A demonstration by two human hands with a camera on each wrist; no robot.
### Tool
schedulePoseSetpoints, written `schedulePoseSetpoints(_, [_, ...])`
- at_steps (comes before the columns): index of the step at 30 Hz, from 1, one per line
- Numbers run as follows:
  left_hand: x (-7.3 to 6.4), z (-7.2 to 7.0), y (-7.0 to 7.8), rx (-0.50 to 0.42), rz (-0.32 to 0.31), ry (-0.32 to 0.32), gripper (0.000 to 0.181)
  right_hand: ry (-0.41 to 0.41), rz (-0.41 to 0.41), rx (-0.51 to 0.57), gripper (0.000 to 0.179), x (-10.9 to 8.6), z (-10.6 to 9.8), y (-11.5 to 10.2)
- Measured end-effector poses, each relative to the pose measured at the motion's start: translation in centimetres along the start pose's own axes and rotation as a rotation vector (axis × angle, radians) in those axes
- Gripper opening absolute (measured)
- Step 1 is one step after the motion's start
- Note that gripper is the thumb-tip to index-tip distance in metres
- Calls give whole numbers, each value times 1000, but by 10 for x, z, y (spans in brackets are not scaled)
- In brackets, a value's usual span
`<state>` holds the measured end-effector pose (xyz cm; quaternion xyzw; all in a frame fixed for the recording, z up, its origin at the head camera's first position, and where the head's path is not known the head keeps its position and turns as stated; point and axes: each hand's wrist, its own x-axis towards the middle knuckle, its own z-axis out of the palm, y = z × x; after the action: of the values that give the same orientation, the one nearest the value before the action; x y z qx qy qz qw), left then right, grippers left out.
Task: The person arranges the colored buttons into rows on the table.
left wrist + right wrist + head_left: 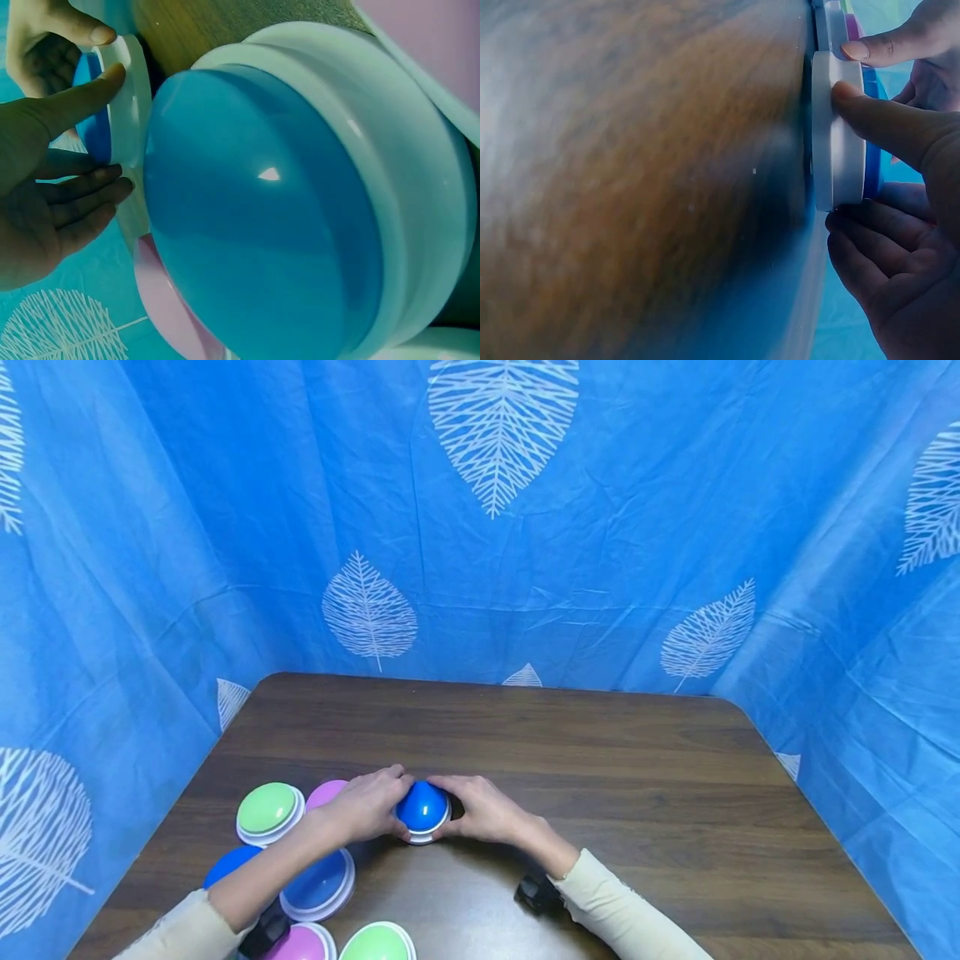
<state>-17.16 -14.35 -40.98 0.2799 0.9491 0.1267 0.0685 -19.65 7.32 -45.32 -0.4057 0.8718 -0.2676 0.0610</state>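
Observation:
A blue domed push button (422,806) with a white base sits near the middle of the table, between both hands. My left hand (369,807) holds its left side, thumb at the near rim and fingers round the far side. On the right side, my right hand (486,811) grips it the same way. In the right wrist view, the thumb lies on the white base (840,142) and the fingers reach its opposite edge. Close by the left hand is a pink button (326,792), partly hidden behind it.
Left of the hands stand a green button (268,808) and two more blue buttons, one (318,887) beside the left forearm, the other (231,862) partly behind it. Nearer lie a pink button (302,943) and a green button (378,942). Blue leaf-patterned cloth (480,568) surrounds the wooden table (600,752).

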Motion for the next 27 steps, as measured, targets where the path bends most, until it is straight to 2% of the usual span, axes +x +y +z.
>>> schedulePoseSetpoints(7, [-2,1,2,12,-31,-36,61,-16,10,19,71,1,3,-2])
schedulePoseSetpoints(20, [-7,0,0,-8,-40,0,65,-13,-1,10,73,1,5,-5])
schedulePoseSetpoints(24, [-15,-5,4,-2,-41,33,70,15,-18,-18,77,-1,3,-10])
schedulePoseSetpoints(27, [-27,-11,8,23,-4,94,70,43,-53,-30,78,-3,1,-17])
